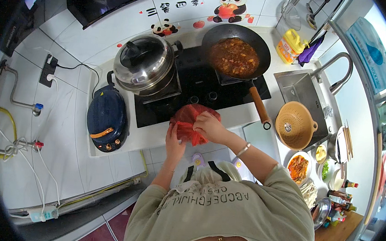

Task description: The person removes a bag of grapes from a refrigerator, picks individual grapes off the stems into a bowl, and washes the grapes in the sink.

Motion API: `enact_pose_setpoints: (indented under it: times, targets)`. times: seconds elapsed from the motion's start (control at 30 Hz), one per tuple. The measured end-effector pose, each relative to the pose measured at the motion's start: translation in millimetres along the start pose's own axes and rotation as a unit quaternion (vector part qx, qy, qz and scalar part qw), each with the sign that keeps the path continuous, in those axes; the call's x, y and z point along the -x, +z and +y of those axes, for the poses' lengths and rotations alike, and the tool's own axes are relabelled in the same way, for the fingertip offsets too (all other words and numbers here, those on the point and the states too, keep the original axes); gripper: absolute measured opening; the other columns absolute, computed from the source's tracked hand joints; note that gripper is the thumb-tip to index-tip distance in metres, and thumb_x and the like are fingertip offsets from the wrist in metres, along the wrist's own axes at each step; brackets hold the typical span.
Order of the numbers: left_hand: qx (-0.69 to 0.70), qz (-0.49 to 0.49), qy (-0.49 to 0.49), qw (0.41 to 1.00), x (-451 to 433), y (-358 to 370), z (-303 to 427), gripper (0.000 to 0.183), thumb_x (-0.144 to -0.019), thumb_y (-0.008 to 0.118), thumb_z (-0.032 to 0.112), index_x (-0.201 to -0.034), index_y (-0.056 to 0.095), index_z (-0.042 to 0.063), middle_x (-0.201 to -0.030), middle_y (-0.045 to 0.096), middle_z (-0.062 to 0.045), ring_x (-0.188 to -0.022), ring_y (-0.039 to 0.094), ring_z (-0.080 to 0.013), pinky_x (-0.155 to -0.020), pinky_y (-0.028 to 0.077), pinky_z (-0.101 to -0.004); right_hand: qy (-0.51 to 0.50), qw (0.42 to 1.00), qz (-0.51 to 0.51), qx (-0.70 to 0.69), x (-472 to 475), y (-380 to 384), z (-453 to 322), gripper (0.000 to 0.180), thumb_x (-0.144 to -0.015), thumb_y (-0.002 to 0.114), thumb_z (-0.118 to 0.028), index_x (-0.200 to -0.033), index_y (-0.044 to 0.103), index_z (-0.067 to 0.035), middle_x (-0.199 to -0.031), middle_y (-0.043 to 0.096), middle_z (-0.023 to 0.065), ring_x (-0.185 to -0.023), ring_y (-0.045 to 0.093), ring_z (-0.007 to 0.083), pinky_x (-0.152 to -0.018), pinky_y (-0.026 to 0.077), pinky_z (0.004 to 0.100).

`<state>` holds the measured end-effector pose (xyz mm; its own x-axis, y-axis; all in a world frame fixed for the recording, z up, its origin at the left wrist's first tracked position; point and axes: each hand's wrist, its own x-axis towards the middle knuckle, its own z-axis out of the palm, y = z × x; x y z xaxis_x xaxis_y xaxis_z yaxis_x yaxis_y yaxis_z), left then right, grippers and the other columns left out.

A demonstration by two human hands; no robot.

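Observation:
A thin red plastic bag (188,113) is held in front of me at the near edge of the cooktop; what it contains is hidden. My right hand (210,126) pinches the gathered plastic at the bag's upper middle. Around the bag's left side, my left hand (174,142) grips the plastic. Behind the bag, a lidded steel steamer pot (145,63) stands on the left burner. On the right burner sits a black wok (263,55) with a brown sauce and chunks of food (235,58) in it, its wooden handle (259,103) pointing towards me.
A dark blue electric griddle (107,118) stands left of the black cooktop (153,112). To the right, a tan plastic colander (295,125) rests over the steel sink (293,84). Dishes of food, including a plate of reddish stew (298,169), line the right counter beside bottles and a wooden board (339,236).

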<state>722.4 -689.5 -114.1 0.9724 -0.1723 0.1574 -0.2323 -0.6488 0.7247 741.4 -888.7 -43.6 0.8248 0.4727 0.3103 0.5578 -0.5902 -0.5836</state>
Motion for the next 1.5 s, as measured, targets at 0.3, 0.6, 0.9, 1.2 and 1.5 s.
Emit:
enact_pose_setpoints:
  times: [0.3, 0.6, 0.9, 1.2, 1.5]
  targets:
    - [-0.116, -0.035, 0.1, 0.988, -22, -4, 21, 0.043, -0.069, 0.066, 0.015, -0.11, 0.053, 0.011, -0.103, 0.055, -0.009, -0.1, 0.049, -0.0299, -0.087, 0.037, -0.0444, 0.108, 0.99, 0.033, 0.079, 5, 44, 7, 0.033, -0.07, 0.055, -0.008, -0.103, 0.055, -0.011, -0.103, 0.056, 0.0055, -0.103, 0.046, 0.0259, -0.092, 0.035, 0.044]
    - [-0.032, 0.069, 0.073, 0.994, -29, -14, -30, 0.026, -0.063, 0.06, -0.002, -0.086, 0.059, 0.011, -0.077, 0.055, -0.005, -0.078, 0.055, -0.0262, -0.066, 0.045, -0.037, 0.194, 0.963, -0.027, 0.185, 35, 16, 31, 0.032, -0.071, 0.051, -0.008, -0.103, 0.057, -0.012, -0.108, 0.053, 0.0067, -0.114, 0.04, 0.0283, -0.1, 0.029, 0.0456]
    - [0.493, 0.083, -0.29, 0.816, 14, -41, -47, 0.013, -0.083, 0.055, 0.013, -0.094, 0.054, 0.005, -0.084, 0.06, -0.004, -0.071, 0.054, -0.0109, -0.062, 0.042, -0.0256, 0.137, 0.976, 0.067, 0.157, 51, 2, -1, 0.035, -0.064, 0.051, 0.006, -0.095, 0.058, -0.009, -0.115, 0.051, 0.0077, -0.118, 0.038, 0.0311, -0.098, 0.031, 0.0482]
    - [0.456, 0.091, -0.255, 0.848, 4, -64, 27, 0.017, -0.089, 0.052, 0.02, -0.097, 0.056, 0.006, -0.088, 0.059, -0.002, -0.077, 0.053, -0.0088, -0.065, 0.042, -0.0214, 0.145, 0.988, -0.01, -0.056, -8, 49, -38, 0.021, -0.075, 0.05, -0.001, -0.095, 0.055, -0.005, -0.091, 0.061, 0.0128, -0.089, 0.059, 0.0293, -0.074, 0.049, 0.0369]
    - [0.373, 0.012, -0.103, 0.922, -6, -85, 31, 0.021, -0.087, 0.053, 0.008, -0.106, 0.057, 0.0, -0.082, 0.056, 0.0, -0.074, 0.052, -0.0063, -0.068, 0.042, -0.0199, 0.328, 0.915, -0.14, 0.188, 41, 27, 12, 0.022, -0.074, 0.058, -0.018, -0.095, 0.058, -0.011, -0.091, 0.061, 0.0101, -0.086, 0.059, 0.0256, -0.071, 0.048, 0.0387]
